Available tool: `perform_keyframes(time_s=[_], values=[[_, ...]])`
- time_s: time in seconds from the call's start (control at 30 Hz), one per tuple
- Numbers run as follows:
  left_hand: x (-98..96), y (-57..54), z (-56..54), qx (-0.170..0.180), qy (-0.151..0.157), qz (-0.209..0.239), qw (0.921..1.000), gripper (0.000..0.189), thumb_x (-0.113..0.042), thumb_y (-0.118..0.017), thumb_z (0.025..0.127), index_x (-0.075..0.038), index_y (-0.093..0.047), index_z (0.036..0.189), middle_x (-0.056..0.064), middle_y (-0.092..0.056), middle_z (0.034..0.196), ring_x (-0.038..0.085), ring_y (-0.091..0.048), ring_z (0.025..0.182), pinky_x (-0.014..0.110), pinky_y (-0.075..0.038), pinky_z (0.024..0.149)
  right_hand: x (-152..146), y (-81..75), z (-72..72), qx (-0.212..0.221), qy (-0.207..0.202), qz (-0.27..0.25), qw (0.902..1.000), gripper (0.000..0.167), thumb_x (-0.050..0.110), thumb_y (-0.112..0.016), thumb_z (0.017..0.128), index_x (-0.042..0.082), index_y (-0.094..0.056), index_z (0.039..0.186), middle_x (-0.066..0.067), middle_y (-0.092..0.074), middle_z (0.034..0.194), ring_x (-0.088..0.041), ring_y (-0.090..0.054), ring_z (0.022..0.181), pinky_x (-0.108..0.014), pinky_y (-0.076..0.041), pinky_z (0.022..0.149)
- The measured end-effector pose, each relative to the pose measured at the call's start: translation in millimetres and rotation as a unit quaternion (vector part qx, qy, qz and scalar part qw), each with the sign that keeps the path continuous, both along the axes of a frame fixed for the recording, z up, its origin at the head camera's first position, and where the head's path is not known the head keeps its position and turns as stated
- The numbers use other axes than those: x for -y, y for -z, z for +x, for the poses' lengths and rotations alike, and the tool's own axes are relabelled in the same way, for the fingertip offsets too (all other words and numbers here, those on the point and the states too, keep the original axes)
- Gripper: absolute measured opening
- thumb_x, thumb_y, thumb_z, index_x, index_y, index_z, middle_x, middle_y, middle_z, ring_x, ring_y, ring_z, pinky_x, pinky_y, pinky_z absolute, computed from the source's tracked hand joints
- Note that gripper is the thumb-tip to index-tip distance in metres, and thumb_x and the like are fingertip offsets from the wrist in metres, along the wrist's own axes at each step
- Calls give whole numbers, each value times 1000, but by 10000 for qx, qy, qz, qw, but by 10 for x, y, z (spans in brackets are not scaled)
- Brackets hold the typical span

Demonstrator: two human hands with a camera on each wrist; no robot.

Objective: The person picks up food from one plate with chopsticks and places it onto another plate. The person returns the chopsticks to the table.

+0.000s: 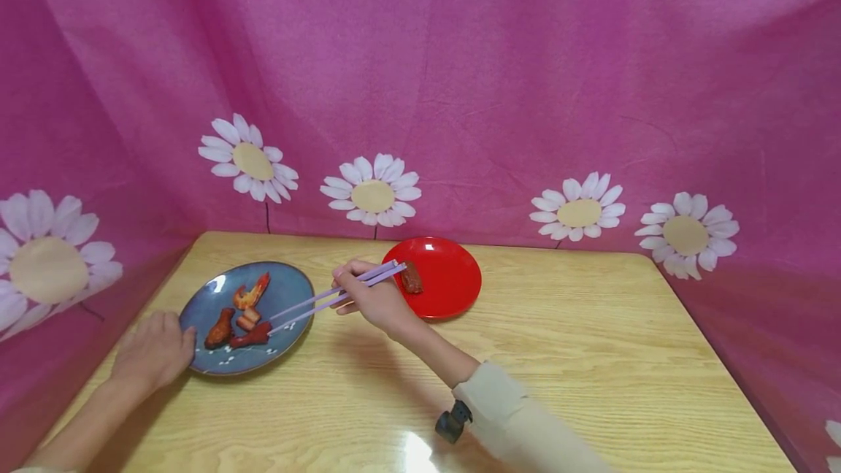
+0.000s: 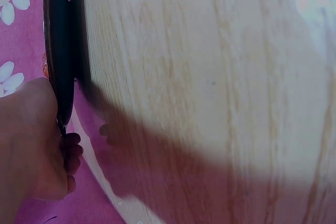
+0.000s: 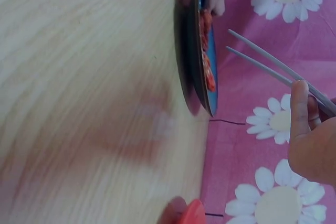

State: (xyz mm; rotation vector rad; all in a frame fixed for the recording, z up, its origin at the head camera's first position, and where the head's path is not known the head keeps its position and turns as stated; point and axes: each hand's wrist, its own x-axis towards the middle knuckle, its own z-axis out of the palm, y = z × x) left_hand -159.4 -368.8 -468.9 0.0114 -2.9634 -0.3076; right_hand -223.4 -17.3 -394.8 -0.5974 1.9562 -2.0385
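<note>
My left hand (image 1: 154,352) grips the left rim of a blue plate (image 1: 289,283); in the left wrist view its fingers (image 2: 72,150) curl under the edge. On the plate lie a shrimp (image 1: 252,292), a small layered piece of meat (image 1: 248,320), a brown drumstick (image 1: 220,329) and a dark red drumstick-shaped piece (image 1: 252,336). My right hand (image 1: 371,298) holds a pair of purple chopsticks (image 1: 315,303). Their tips stand slightly apart with nothing between them. In the head view they overlap the red piece, but the right wrist view shows them above the food.
A red plate (image 1: 453,276) stands at the back middle of the wooden table (image 1: 558,356), with a brown piece of meat (image 1: 412,279) at its left side. Behind the table hangs a pink cloth (image 1: 460,93) with white flowers. A black device (image 1: 453,422) sits by my right sleeve.
</note>
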Motion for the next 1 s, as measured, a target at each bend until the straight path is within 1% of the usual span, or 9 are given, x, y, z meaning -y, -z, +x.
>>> perform_keyframes(time_s=[0.07, 0.23, 0.33, 0.4, 0.5, 0.6, 0.8, 0.87, 1.0], values=[[1, -4, -6, -21, 2, -3, 10000, 31, -17, -47, 99, 11, -46, 86, 26, -48, 85, 51, -51, 84, 59, -39, 66, 41, 15, 20, 6, -44, 62, 10000, 24, 13, -60, 101, -11, -63, 96, -16, -67, 89, -34, -73, 83, -35, -58, 69], [-7, 6, -9, 1, -16, 38, 10000, 31, -18, -46, 99, 11, -46, 87, 26, -48, 86, 50, -51, 84, 58, -38, 66, 138, 21, 82, 4, -28, 201, 9998, 23, 9, -59, 100, -13, -63, 96, -15, -67, 87, -34, -72, 80, -36, -59, 67], [-15, 7, -14, 5, -27, 36, 10000, 31, -18, -46, 99, 11, -46, 88, 26, -47, 86, 51, -50, 85, 59, -38, 67, 187, 67, 85, -93, 24, 247, 9996, 21, 8, -59, 100, -11, -65, 93, -12, -67, 85, -36, -71, 79, -35, -58, 64], [-22, 4, -16, 13, -36, 40, 10000, 31, -18, -46, 99, 11, -46, 88, 27, -47, 87, 52, -50, 86, 60, -38, 69, 215, 128, 73, -173, 34, 225, 9996, 20, 10, -60, 99, -8, -66, 92, -10, -67, 86, -34, -72, 78, -32, -58, 63], [-26, -4, -20, 42, -36, 27, 10000, 31, -18, -46, 100, 11, -45, 89, 27, -47, 87, 52, -50, 86, 61, -38, 69, 249, 142, 90, -245, 26, 297, 9993, 20, 11, -61, 99, -6, -67, 90, -9, -66, 85, -36, -71, 79, -32, -58, 62], [-26, -18, -21, 34, 3, 1, 10000, 31, -17, -46, 99, 11, -46, 87, 25, -47, 85, 50, -50, 84, 60, -38, 68, 292, 139, 108, -289, -17, 451, 9986, 23, 16, -60, 100, -4, -67, 90, -8, -66, 83, -32, -72, 78, -32, -58, 63], [-13, -33, -21, -17, 57, -14, 10000, 31, -17, -47, 99, 11, -47, 85, 25, -48, 84, 51, -51, 81, 60, -39, 67, 387, 147, 138, -268, -70, 558, 9981, 24, 19, -61, 100, -1, -66, 87, -6, -66, 76, -14, -69, 65, -30, -58, 62], [-10, -27, -17, -4, 53, -1, 10000, 31, -17, -47, 99, 11, -47, 85, 25, -48, 84, 51, -51, 82, 61, -39, 68, 409, 155, 146, -230, -43, 590, 9980, 24, 19, -61, 100, 0, -66, 86, -6, -66, 75, -13, -69, 64, -30, -58, 62], [-5, -19, -8, 4, 35, -2, 10000, 31, -17, -47, 99, 10, -47, 84, 24, -48, 83, 51, -51, 81, 60, -39, 67, 448, 179, 157, -244, 21, 609, 9978, 25, 19, -61, 100, 0, -67, 85, -6, -66, 73, -16, -70, 63, -34, -58, 62]])
